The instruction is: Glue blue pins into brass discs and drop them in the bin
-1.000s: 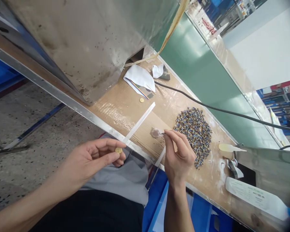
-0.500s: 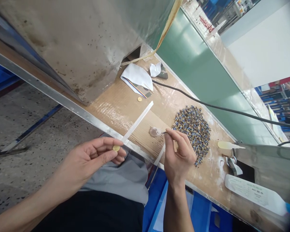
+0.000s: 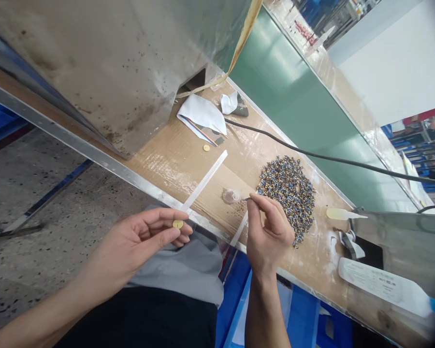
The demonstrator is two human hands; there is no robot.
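My left hand (image 3: 148, 237) is closed on a small round yellow disc (image 3: 178, 224), pinched between thumb and fingers just off the bench's front edge. With thumb and forefinger together, my right hand (image 3: 268, 227) grips a thin dark piece (image 3: 245, 198); most of it is hidden by the fingers, so its kind is unclear. The tip of that piece points at a small clear cup (image 3: 232, 195) on a cardboard sheet (image 3: 217, 186). Beyond my right hand lies a large heap of small blue and brass-coloured parts (image 3: 286, 188).
Another yellow disc (image 3: 206, 148) lies near a white cloth (image 3: 203, 113). A black cable (image 3: 275, 140) crosses the bench (image 3: 159, 164). At right are a yellowish dropper bottle (image 3: 337, 213) and a large white bottle (image 3: 384, 285). A metal box (image 3: 105, 72) stands at left.
The camera view has shifted slightly. My left hand has moved a little to the right, with the disc turned somewhat. My right hand stays at the clear cup.
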